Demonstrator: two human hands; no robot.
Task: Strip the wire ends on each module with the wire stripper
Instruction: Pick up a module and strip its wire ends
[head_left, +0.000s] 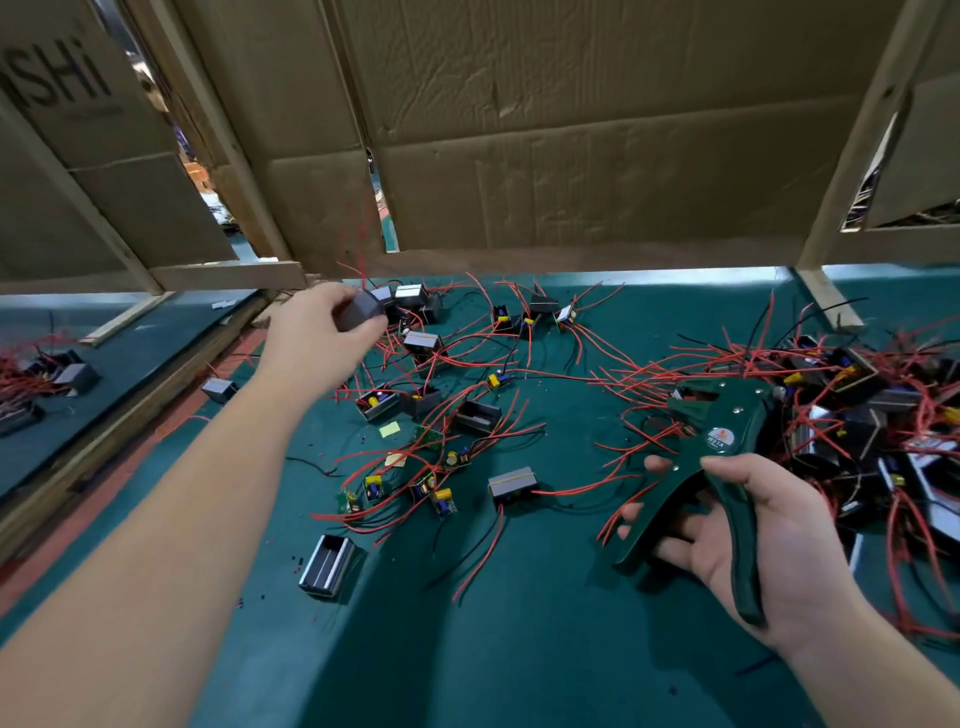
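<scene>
My left hand (319, 332) is stretched out to the far middle of the green table and grips a small grey module (361, 310), whose red wires trail blurred above it. My right hand (748, 525) holds the dark green wire stripper (722, 441) by its handles at the near right, jaws pointing away, with nothing visible in the jaws. Several modules with red and black wires (511, 486) lie scattered across the middle of the table.
A dense heap of modules and red wires (857, 415) fills the right side. An empty grey casing (328, 566) lies near the front left. Cardboard panels on a wooden frame (571, 130) wall off the back. A second bench with more modules (47, 374) is at the left.
</scene>
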